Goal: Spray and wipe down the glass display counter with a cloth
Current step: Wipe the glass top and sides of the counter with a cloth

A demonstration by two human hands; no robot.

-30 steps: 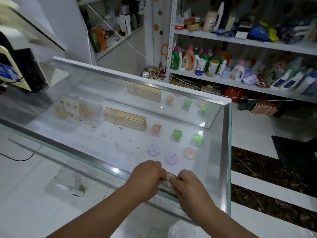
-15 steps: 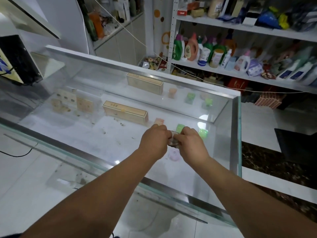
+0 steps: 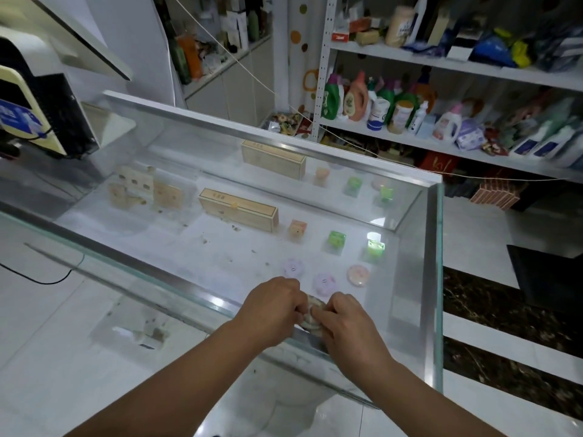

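Observation:
A glass display counter (image 3: 437,279) with a metal-edged top fills the middle of the view. Near its front edge, a small bunched pale cloth (image 3: 313,313) lies pressed on the glass. My left hand (image 3: 271,307) grips the cloth's left side with curled fingers. My right hand (image 3: 344,323) grips its right side, and most of the cloth is hidden between the two. No spray bottle is in either hand.
Inside the case lie long tan boxes (image 3: 238,209), small green, orange and pink items (image 3: 336,239). A black and cream machine (image 3: 38,121) stands at the far left. Shelves of bottles (image 3: 394,105) line the back right. The counter's right end (image 3: 438,234) drops to a tiled floor.
Both hands, holding the cloth, went forward across the glass half a second ago and have now pulled back to the front edge.

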